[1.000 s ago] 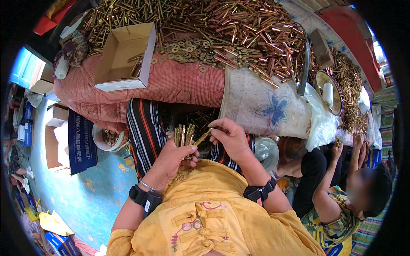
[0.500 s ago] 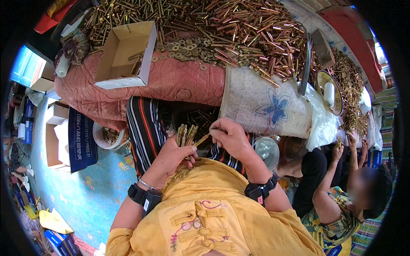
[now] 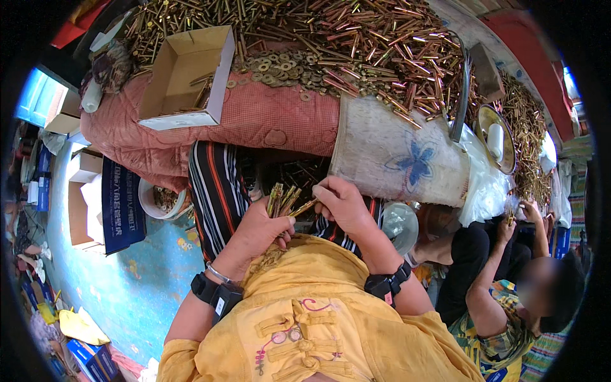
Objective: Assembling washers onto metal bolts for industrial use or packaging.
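Over my lap, my left hand is closed round a bundle of yellowish metal bolts, their ends pointing up and away from me. A single bolt slants out from beside the bundle toward my right hand. The thumb and fingers of that hand pinch the far end of this bolt; any small part at its tip is hidden by the fingertips. My left thumb lies across the near end of the same bolt.
A large heap of bolts covers the work surface ahead, with washers at its edge. An open cardboard box stands on the pink quilt. A white bucket sits left. At right, another person's hands hold small parts.
My hands keep almost the same pose, with the single bolt still between them. The view has shifted slightly. At right, the other person's hands have moved a little.
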A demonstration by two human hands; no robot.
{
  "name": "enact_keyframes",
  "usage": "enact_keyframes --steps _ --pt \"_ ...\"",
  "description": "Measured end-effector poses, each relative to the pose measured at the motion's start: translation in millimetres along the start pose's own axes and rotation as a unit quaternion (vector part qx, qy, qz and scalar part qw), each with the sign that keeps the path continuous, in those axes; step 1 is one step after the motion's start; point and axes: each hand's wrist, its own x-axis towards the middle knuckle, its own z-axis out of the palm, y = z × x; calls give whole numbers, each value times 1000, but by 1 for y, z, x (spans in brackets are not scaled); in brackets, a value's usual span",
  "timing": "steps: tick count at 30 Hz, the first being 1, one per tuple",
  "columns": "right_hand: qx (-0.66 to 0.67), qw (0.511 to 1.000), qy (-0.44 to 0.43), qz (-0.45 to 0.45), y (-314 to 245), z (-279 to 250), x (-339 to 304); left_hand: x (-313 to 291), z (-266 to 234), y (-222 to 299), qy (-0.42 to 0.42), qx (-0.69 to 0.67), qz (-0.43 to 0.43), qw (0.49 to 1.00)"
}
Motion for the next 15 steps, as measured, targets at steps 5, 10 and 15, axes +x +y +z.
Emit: enact_keyframes --steps 5,10,15 --pt "-61 997 -19 -33 -1 3 -3 -1 -2 0 -8 -24 -4 1000" --pt "-17 999 -16 -30 7 1 1 -1 -1 4 -2 -20 -11 1000" --pt "-142 989 -10 -40 -4 3 0 0 -3 0 -8 -31 -25 999"
